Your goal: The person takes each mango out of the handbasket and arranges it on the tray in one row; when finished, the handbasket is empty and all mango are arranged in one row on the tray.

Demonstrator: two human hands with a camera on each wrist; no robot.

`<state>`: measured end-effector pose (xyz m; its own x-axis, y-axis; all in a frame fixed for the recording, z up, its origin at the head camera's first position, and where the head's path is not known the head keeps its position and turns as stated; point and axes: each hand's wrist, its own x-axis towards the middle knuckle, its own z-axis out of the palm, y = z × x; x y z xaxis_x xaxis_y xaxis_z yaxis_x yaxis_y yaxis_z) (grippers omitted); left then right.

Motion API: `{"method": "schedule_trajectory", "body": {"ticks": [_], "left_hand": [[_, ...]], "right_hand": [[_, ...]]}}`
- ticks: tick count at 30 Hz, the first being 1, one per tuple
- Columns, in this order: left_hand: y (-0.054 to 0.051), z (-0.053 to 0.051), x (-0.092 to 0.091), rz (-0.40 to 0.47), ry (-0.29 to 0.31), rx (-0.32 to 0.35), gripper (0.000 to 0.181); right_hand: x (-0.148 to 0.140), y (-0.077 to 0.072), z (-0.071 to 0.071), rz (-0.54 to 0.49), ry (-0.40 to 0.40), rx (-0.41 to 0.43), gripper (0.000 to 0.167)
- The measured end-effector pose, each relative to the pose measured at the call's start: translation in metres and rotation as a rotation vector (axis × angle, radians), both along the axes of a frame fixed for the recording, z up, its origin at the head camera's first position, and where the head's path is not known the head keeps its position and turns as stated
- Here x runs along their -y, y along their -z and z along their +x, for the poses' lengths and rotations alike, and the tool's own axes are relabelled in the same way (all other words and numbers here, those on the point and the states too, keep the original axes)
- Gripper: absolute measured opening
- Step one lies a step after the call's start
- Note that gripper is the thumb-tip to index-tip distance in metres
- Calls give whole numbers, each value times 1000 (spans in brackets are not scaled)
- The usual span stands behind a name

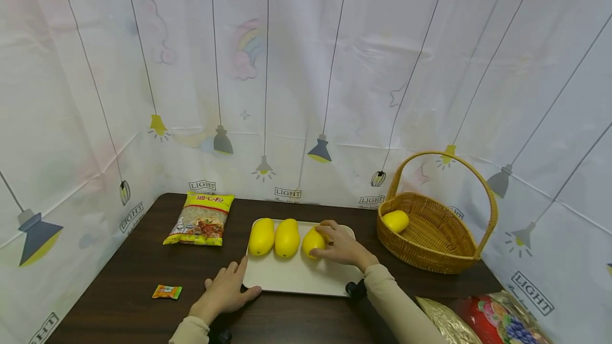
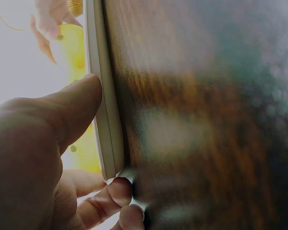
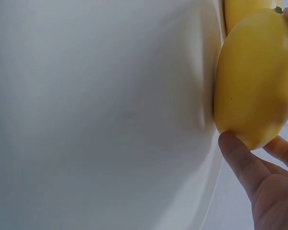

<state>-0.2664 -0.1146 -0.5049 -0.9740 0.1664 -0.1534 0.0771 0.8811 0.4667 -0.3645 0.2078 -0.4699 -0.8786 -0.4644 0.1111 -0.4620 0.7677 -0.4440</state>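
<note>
On a white tray [image 1: 296,277] lie two yellow mangoes, the outer left mango [image 1: 261,237] and the one beside it [image 1: 287,239], plus a third mango [image 1: 312,244] to their right. My right hand [image 1: 345,247] grips that third one, thumb on its near end and fingers over its far side; in the right wrist view this mango [image 3: 254,76] rests against the tray surface. With thumb and fingers, my left hand [image 1: 226,290] holds the front left corner of the tray. In the left wrist view the thumb [image 2: 79,108] lies along the rim.
A wicker basket [image 1: 430,259] with a tall handle stands right of the tray, one mango [image 1: 396,221] inside. A pasta bag [image 1: 201,219] lies back left, a small wrapped candy [image 1: 167,292] front left. Shiny packages [image 1: 502,317] sit front right. Printed curtains border the dark table.
</note>
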Motion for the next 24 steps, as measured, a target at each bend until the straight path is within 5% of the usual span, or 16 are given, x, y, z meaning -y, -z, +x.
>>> {"method": "schedule_trajectory", "body": {"ticks": [24], "left_hand": [[4, -1, 2, 12, 3, -11, 96]], "right_hand": [[-3, 1, -5, -12, -25, 93, 72]]}}
